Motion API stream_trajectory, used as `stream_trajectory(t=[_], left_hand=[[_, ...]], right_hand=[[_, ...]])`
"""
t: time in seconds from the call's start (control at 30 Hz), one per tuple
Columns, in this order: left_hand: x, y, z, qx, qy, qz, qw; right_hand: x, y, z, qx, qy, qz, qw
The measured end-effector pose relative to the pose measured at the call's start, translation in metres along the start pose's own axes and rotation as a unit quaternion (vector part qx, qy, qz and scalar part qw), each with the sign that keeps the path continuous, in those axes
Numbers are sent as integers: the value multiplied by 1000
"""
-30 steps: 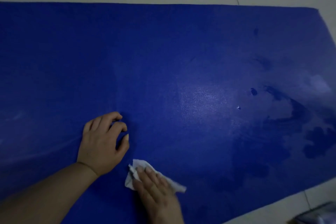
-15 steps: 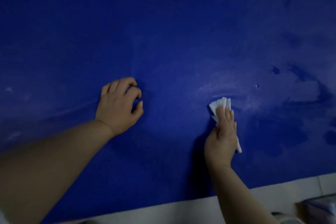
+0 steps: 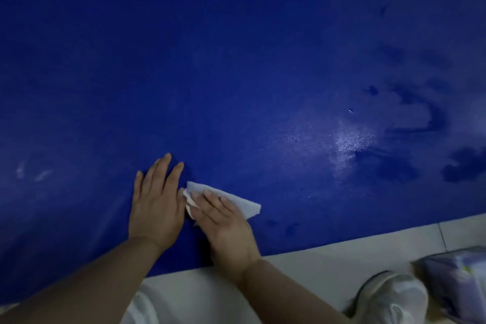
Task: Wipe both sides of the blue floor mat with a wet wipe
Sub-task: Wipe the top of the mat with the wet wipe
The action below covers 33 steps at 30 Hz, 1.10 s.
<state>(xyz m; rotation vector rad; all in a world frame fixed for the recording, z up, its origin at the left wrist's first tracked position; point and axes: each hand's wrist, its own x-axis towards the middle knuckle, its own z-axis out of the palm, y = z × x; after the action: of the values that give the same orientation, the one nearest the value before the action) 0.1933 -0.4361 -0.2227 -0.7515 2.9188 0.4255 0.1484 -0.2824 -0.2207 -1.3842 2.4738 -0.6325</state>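
- Right hand (image 3: 223, 221): fingers flat, pressing wipe (image 3: 236, 201) onto mat (image 3: 236, 60).
- Left hand (image 3: 156, 202): spread flat just beside, bracing mat.
- Wet streaks to the right; dry area left likely needs overlapping, firm strokes.

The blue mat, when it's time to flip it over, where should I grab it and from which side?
Take the blue mat by its near long edge, coming from your own side. That edge lies free on the tile floor just behind both hands, so fingers could likely slip under.
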Motion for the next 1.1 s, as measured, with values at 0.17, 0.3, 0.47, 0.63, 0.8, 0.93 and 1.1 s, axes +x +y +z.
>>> stream_trajectory(t=[0.17,0.3,0.47,0.63,0.8,0.93,1.1], left_hand=[[2,0,0,-15,14,0,1000],[2,0,2,-11,17,4,1000],[3,0,1,-10,16,8,1000],[4,-2,2,-17,21,13,1000],[4,-1,2,-19,18,15,1000],[4,-2,2,-17,15,18,1000],[6,-4,2,-21,16,20,999]], right_hand=[[-46,98,-44,-15,162,260,952],[-52,87,-33,-4,250,406,879],[-37,-30,30,17,91,163,982],[-63,26,-9,23,57,114,992],[-80,81,-47,-6,182,370,911],[-42,-5,0,14,156,263,952],[-40,-33,24,64,21,54,996]])
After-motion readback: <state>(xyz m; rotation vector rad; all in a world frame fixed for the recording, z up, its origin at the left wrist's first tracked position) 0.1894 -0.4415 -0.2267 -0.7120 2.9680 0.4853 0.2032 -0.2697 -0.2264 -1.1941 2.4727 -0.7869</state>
